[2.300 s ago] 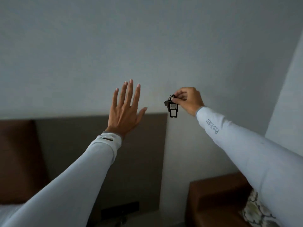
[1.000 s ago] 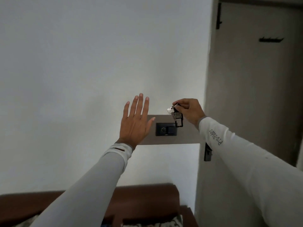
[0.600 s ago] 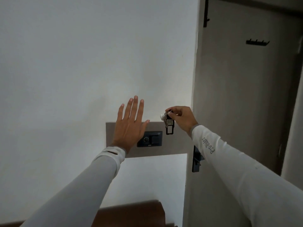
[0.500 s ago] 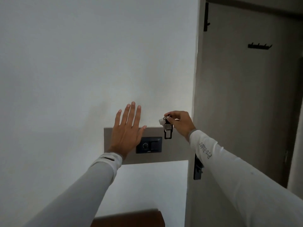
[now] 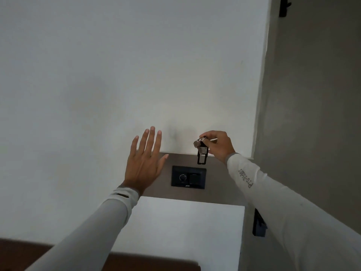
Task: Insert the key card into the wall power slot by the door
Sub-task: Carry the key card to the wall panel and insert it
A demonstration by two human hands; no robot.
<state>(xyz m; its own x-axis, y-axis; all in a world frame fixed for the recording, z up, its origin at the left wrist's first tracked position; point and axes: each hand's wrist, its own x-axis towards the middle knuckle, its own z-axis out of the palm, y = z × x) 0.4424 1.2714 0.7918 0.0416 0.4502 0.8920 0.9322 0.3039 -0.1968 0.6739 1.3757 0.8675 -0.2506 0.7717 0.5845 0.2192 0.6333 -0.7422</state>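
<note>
My right hand (image 5: 219, 144) pinches a metal key ring, and a small black key card tag (image 5: 201, 157) dangles from it in front of the wall. Just below and left of the tag sits a black wall panel (image 5: 188, 177) with a round dial and a square switch, set in a grey-brown band (image 5: 216, 178). My left hand (image 5: 145, 163) is raised flat, fingers spread, holding nothing, left of the panel. A dark slot unit (image 5: 258, 224) is mounted lower on the door frame, partly hidden by my right sleeve.
The white wall fills most of the view. The grey door (image 5: 312, 94) stands to the right with a dark hinge fitting (image 5: 283, 5) at the top. A brown headboard edge (image 5: 152, 262) runs along the bottom.
The view has closed in on the wall panel and shifted left, so the door shows less. My right hand with the tag now hangs just above the panel. My left hand stays raised and spread.
</note>
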